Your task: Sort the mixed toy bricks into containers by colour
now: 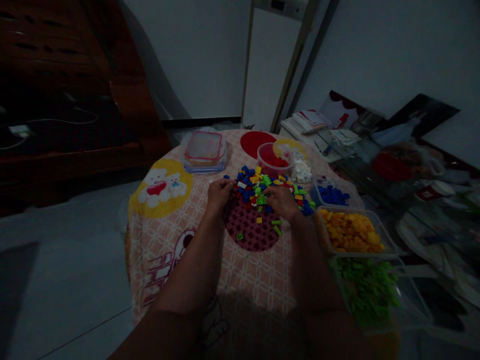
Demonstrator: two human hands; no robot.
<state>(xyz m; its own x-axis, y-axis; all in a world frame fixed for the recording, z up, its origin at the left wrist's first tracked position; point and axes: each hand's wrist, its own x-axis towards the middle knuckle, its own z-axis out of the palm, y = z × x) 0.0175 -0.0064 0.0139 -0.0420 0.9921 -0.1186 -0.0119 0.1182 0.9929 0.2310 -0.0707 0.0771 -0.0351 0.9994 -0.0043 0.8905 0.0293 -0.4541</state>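
A mixed pile of toy building bricks (pixel 245 177) in blue, green, red, yellow and white lies on the round table. At the pile's left edge is my left hand (pixel 219 195), its fingers closed together; whatever sits between them is too dark to make out. My right hand (pixel 282 201) reaches over the front right of the pile with curled fingertips, close to a green brick (pixel 261 200). Whether that brick is gripped is hidden. In front of the pile lie a yellow brick (pixel 259 220) and a lone green brick (pixel 240 236).
Along the right edge stand clear tubs of green bricks (pixel 369 290), yellow bricks (pixel 350 232) and blue bricks (pixel 332 195). Behind the pile are a round tub (pixel 267 167) with red bricks and a heap of white bricks (pixel 301 171). Stacked lids (pixel 204 147) lie at back left.
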